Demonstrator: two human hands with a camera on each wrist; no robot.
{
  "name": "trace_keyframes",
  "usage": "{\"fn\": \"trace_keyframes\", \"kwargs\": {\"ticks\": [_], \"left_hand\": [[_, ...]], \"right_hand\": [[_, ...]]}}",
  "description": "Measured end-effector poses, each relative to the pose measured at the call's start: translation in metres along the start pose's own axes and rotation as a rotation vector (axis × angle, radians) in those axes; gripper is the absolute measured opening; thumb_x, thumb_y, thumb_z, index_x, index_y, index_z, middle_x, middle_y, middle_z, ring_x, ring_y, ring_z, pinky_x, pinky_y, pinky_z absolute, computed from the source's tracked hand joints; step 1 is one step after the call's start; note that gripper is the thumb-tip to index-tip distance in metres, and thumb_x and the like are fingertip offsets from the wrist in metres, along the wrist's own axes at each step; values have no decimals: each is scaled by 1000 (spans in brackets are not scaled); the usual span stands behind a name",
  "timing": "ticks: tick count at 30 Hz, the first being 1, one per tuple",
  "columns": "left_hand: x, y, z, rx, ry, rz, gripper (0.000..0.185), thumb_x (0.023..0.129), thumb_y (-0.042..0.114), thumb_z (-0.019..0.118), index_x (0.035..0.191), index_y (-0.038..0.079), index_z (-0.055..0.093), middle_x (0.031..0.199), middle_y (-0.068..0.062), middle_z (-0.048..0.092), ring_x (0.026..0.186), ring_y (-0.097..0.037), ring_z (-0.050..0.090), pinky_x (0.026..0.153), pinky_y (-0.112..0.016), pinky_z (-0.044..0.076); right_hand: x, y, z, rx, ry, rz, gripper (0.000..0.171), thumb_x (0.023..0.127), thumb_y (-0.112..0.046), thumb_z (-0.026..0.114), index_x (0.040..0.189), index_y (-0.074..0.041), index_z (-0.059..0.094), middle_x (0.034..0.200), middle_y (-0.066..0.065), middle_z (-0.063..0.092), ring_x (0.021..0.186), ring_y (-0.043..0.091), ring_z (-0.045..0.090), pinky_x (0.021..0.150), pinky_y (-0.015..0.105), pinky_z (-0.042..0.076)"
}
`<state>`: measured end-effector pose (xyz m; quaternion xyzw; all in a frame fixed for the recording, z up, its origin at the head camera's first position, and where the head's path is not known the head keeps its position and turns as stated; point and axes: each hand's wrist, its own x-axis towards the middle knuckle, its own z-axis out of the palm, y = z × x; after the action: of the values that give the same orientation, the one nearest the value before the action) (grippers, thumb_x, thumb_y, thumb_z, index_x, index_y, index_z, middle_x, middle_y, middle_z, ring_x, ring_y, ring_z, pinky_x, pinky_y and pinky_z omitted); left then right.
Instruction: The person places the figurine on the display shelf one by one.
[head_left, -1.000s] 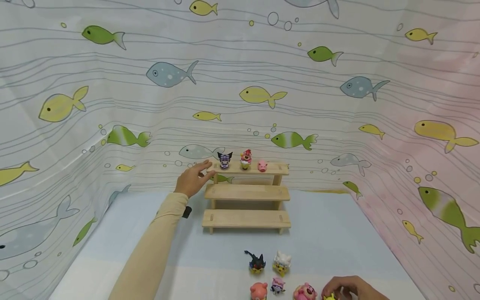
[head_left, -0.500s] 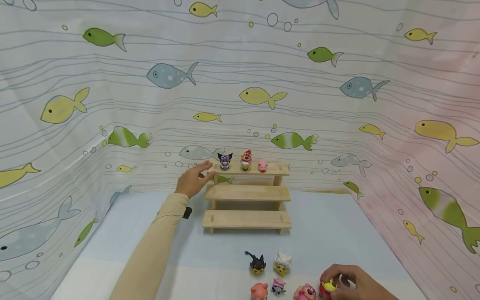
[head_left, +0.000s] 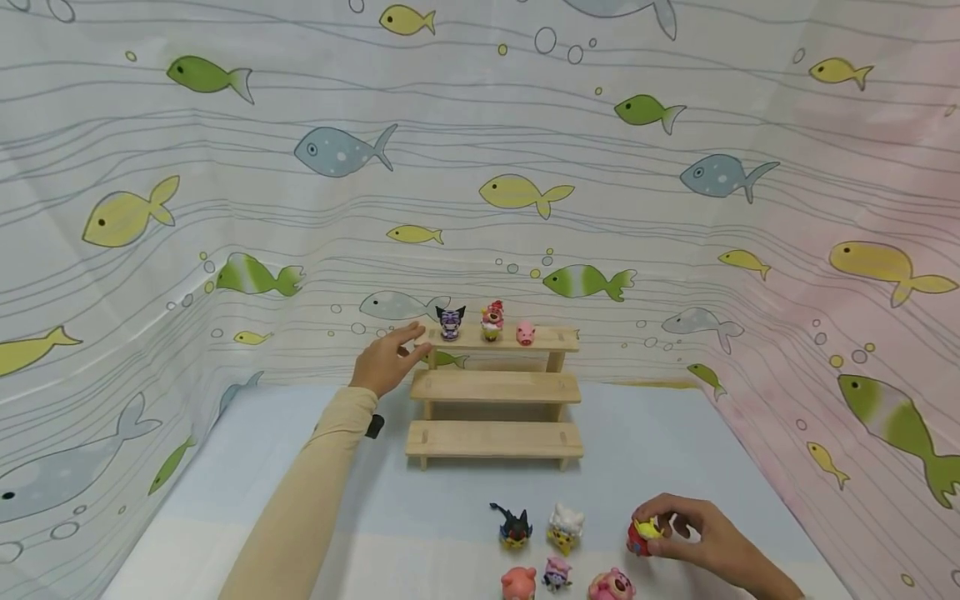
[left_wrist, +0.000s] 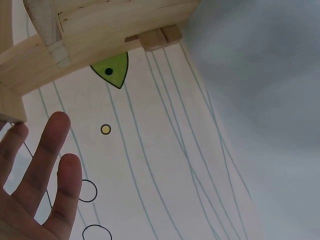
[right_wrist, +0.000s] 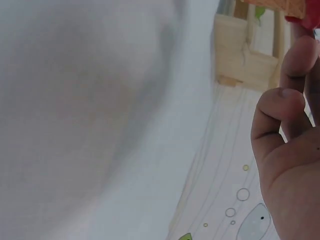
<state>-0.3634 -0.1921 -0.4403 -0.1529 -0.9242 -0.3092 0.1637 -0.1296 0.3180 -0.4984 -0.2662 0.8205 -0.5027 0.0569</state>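
My left hand (head_left: 386, 358) is at the left end of the top board of a three-step wooden display stand (head_left: 495, 384). Its fingertips touch that end, and in the left wrist view the visible fingers (left_wrist: 57, 132) are fairly straight. A small figurine (head_left: 640, 537), red with a yellow top, is pinched in my right hand (head_left: 701, 537) at the front right. The right wrist view catches only its red and waffle-patterned orange edge. On the top board stand a purple-and-black figurine (head_left: 450, 323), a red-hatted one (head_left: 492, 322) and a pink pig (head_left: 525, 333).
In front of the stand are a black figurine (head_left: 515, 528), a white-and-yellow one (head_left: 565, 528), a small pink-purple one (head_left: 557, 572), a coral one (head_left: 518, 583) and a pink bear-like one (head_left: 611, 585). A fish-patterned sheet (head_left: 510, 125) surrounds the table (head_left: 645, 442).
My right hand has brought the red-and-yellow figurine forward, away from the pink bear-like one and slightly left. The left hand has stayed at the stand.
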Motion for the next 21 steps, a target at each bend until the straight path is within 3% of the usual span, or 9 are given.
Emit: {"fn": "trace_keyframes", "kwargs": {"ticks": [9, 21], "left_hand": [[1, -1, 0, -8, 5, 5, 55, 98, 51, 63, 144, 21, 60, 150, 5, 52, 95, -22, 70, 64, -40, 55], [2, -4, 2, -4, 16, 10, 56, 98, 55, 62, 144, 22, 60, 150, 5, 53, 94, -22, 70, 66, -40, 55]], "right_hand": [[22, -3, -4, -109, 102, 1, 24, 91, -13, 78, 113, -19, 72, 108, -1, 72, 80, 14, 59, 58, 31, 43], [56, -11, -10, -141, 78, -38, 24, 92, -16, 77, 116, -22, 72, 113, -2, 72, 82, 15, 58, 62, 32, 43]]}}
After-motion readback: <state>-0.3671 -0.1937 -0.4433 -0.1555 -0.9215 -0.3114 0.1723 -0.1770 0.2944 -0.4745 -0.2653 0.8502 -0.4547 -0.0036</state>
